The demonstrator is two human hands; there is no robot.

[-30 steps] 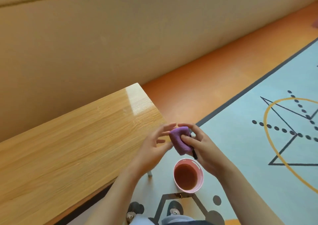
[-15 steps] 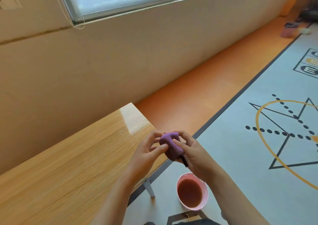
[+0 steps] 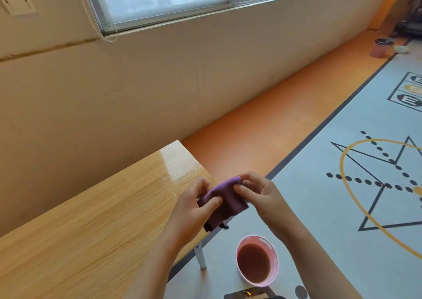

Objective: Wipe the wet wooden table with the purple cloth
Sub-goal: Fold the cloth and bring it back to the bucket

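A small purple cloth (image 3: 225,201) hangs in the air just past the right end of the wooden table (image 3: 96,225). My left hand (image 3: 194,209) pinches its left side between thumb and fingers. My right hand (image 3: 260,195) pinches its upper right corner. The cloth is partly unfolded, with its lower edge drooping towards the floor. The table top is glossy light wood with a bright sheen near its far right corner.
A pink basin (image 3: 257,260) of brownish water stands on the floor below my hands, beside a white table leg (image 3: 201,256). A beige wall with a window runs behind the table. A pink cup (image 3: 381,48) stands far off on the orange floor, by the patterned grey mat (image 3: 342,207).
The view has tilted up, so more window and floor show. The bunched cloth has been spread wider between my two hands, which moved slightly apart.
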